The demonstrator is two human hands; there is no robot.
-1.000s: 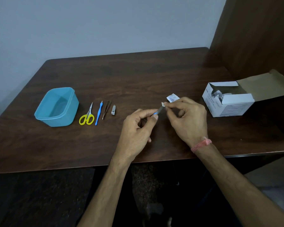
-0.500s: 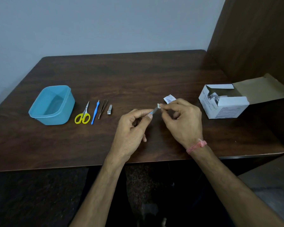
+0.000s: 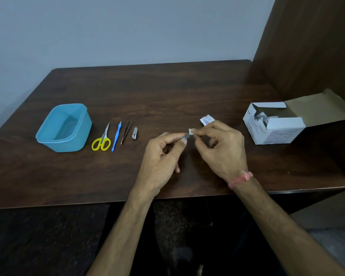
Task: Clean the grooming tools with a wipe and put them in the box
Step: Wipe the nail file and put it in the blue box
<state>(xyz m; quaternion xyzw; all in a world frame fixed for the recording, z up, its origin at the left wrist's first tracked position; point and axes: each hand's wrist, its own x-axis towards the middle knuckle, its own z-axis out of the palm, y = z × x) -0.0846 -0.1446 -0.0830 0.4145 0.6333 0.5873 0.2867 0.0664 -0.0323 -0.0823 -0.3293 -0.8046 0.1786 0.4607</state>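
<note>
My left hand pinches a small blue-handled tool over the middle of the table; most of it is hidden by my fingers. My right hand pinches a small white wipe against the tool's tip. On the left stands an open blue plastic box. Beside it lie yellow-handled scissors, a blue-handled tool, tweezers and a nail clipper, side by side.
A torn wipe sachet lies just behind my right hand. An open white carton of wipes sits at the right, its flap toward a brown wall panel. The dark wooden table ends near my wrists.
Both hands stay together on the tool and wipe, with only small finger shifts. The view has drifted slightly.
</note>
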